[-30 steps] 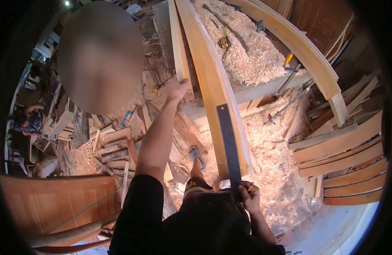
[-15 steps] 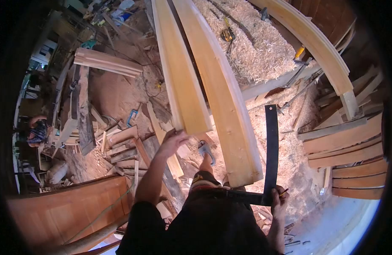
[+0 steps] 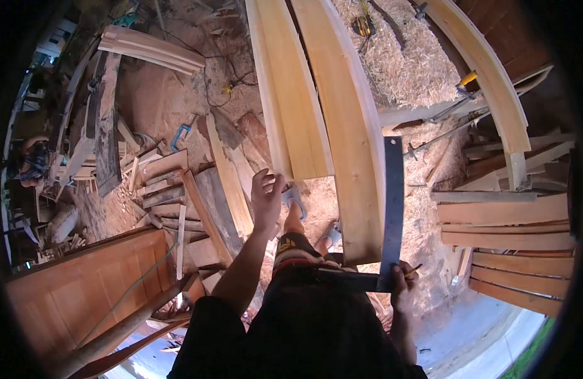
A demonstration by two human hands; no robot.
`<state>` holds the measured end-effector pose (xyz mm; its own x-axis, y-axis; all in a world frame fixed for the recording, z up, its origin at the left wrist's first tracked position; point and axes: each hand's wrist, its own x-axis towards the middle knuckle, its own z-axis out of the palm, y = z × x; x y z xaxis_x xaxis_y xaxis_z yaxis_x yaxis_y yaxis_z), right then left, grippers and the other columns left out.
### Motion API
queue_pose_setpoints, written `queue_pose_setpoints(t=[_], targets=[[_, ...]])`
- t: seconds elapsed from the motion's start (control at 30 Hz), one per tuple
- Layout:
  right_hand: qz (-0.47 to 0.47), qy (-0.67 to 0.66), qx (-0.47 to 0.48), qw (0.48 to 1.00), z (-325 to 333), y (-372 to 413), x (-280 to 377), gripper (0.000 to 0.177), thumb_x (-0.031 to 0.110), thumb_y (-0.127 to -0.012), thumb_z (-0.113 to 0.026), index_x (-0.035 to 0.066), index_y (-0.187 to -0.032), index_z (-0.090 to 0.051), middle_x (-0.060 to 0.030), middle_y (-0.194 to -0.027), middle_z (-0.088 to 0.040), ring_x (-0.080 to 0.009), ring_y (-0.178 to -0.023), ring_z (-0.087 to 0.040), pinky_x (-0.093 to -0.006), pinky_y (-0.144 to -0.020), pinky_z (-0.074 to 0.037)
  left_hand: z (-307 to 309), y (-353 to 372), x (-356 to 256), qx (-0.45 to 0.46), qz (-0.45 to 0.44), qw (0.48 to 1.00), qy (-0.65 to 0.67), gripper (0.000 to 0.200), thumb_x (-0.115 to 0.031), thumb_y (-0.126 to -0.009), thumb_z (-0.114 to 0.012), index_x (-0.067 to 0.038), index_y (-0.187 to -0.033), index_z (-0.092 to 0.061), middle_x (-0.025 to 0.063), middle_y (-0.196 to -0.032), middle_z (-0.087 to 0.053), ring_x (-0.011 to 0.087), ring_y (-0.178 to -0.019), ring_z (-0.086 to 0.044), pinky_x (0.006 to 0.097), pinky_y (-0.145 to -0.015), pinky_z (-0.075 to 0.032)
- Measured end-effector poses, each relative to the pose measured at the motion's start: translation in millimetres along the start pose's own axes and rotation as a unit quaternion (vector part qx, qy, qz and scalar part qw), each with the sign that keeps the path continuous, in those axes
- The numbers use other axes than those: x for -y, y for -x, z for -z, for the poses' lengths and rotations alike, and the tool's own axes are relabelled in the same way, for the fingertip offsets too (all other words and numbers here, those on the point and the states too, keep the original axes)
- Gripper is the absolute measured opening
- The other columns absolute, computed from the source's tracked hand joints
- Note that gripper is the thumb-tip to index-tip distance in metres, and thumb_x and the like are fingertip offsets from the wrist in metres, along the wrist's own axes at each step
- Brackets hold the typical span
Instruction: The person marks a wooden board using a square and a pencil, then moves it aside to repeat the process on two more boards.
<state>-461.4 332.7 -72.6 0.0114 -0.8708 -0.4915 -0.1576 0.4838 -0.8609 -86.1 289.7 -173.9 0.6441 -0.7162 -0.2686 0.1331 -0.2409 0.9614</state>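
Two long pale wooden boards run away from me: a left board (image 3: 297,120) and a longer right board (image 3: 353,151). My right hand (image 3: 402,284) grips a black carpenter's square (image 3: 392,208) near its corner. One arm of the square lies along the right board's right edge; its other arm crosses near the board's close end, in front of my body. A thin yellow-tipped stick, perhaps a pencil, pokes out from the same fingers. My left hand (image 3: 266,196) is beside the left board's near corner, fingers loosely bent and apart, with nothing visible in it.
Wood shavings (image 3: 411,76) are heaped at the back right, with a yellow-and-black tool (image 3: 363,25) on them. A yellow-handled clamp (image 3: 468,79) sits by a curved board (image 3: 487,69). Curved planks (image 3: 506,221) stack at right. Scrap wood and a panelled door (image 3: 95,271) lie left.
The square has come in against the right board's edge from a short way off. My left hand has turned upward with its fingers bent. The whole view has shifted.
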Motion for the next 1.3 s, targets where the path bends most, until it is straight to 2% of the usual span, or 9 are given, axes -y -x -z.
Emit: queue_pose_setpoints(t=[0.07,0.2,0.3,0.4,0.53,0.97,1.07,1.17,1.3], targets=[[-0.027,-0.054,0.018,0.998,-15,-2,-7,0.017,0.016,-0.099,-0.061,0.002,-0.096,-0.069,0.0079,-0.069,-0.053,-0.0025,-0.059,-0.043,-0.0227,-0.053,-0.033,-9,19,-4,-0.043,-0.04,0.998,0.008,0.047,-0.022,-0.099,-0.069,0.0,-0.135,-0.049,0.0143,-0.117,-0.06,0.0203,-0.102,-0.066,0.0297,-0.082,-0.056],[-0.041,-0.049,0.113,0.991,-53,-5,-2,0.018,0.017,-0.1,-0.061,0.001,-0.1,-0.07,0.0057,-0.07,-0.058,-0.0036,-0.061,-0.048,-0.0226,-0.055,-0.037,-13,13,-1,-0.097,-0.136,0.973,-0.157,0.052,-0.02,-0.095,-0.072,-0.002,-0.139,-0.05,0.014,-0.13,-0.058,0.0267,-0.117,-0.058,0.0396,-0.097,-0.048],[-0.04,-0.046,0.139,0.988,-80,-2,14,0.02,0.015,-0.1,-0.06,-0.001,-0.096,-0.071,0.003,-0.074,-0.063,-0.005,-0.066,-0.053,-0.024,-0.06,-0.043,-18,-3,-42,0.042,-0.334,0.902,-0.269,0.055,-0.023,-0.089,-0.077,0.0,-0.135,-0.056,0.0188,-0.132,-0.057,0.0366,-0.123,-0.054,0.0488,-0.101,-0.043],[-0.042,0.015,0.151,0.987,-80,-6,1,0.019,0.012,-0.1,-0.06,-0.003,-0.097,-0.071,0.0007,-0.077,-0.066,-0.0068,-0.069,-0.056,-0.0256,-0.064,-0.045,-32,-4,-52,0.12,-0.382,0.836,-0.375,0.054,-0.03,-0.087,-0.077,-0.001,-0.129,-0.062,0.0174,-0.141,-0.053,0.037,-0.127,-0.051,0.0504,-0.103,-0.04],[-0.055,0.059,0.139,0.987,-81,-4,5,0.018,0.01,-0.1,-0.061,-0.005,-0.102,-0.071,-0.0018,-0.083,-0.069,-0.0091,-0.075,-0.06,-0.0271,-0.068,-0.048,-37,-2,-43,0.124,-0.365,0.839,-0.385,0.06,-0.037,-0.084,-0.079,-0.003,-0.131,-0.062,0.0179,-0.143,-0.051,0.0366,-0.135,-0.045,0.0534,-0.108,-0.035],[-0.101,0.049,0.188,0.976,-77,-6,5,0.023,0.003,-0.099,-0.062,-0.006,-0.12,-0.068,-0.006,-0.101,-0.073,-0.0102,-0.088,-0.062,-0.0272,-0.079,-0.051,-33,3,-29,0.143,-0.345,0.862,-0.342,0.063,-0.019,-0.077,-0.083,-0.004,-0.135,-0.063,0.0191,-0.156,-0.041,0.0427,-0.143,-0.036,0.0534,-0.117,-0.028],[-0.052,-0.017,0.157,0.986,-85,-5,5,0.022,0.011,-0.1,-0.061,-0.006,-0.112,-0.07,-0.0011,-0.086,-0.07,-0.0067,-0.079,-0.06,-0.0271,-0.07,-0.05,-34,3,-28,0.139,-0.351,0.859,-0.346,0.063,-0.02,-0.077,-0.083,-0.004,-0.134,-0.063,0.0196,-0.156,-0.042,0.0423,-0.143,-0.036,0.0534,-0.117,-0.029],[-0.084,0.019,0.214,0.973,-72,-8,-12,0.023,0.001,-0.099,-0.061,-0.005,-0.119,-0.068,-0.0072,-0.105,-0.072,-0.0098,-0.098,-0.062,-0.0283,-0.085,-0.05,-32,2,-31,0.139,-0.349,0.861,-0.342,0.063,-0.021,-0.078,-0.083,-0.004,-0.135,-0.062,0.0207,-0.155,-0.041,0.0418,-0.142,-0.036,0.0531,-0.116,-0.03],[-0.075,0.004,0.164,0.984,-66,12,-13,0.02,0.009,-0.099,-0.063,-0.002,-0.114,-0.071,-0.0061,-0.092,-0.071,-0.012,-0.087,-0.062,-0.0293,-0.078,-0.05,-38,46,-35,0.159,-0.328,0.851,-0.379,0.067,-0.025,-0.079,-0.084,-0.003,-0.138,-0.059,0.0225,-0.153,-0.04,0.0414,-0.142,-0.037,0.0541,-0.115,-0.031]])
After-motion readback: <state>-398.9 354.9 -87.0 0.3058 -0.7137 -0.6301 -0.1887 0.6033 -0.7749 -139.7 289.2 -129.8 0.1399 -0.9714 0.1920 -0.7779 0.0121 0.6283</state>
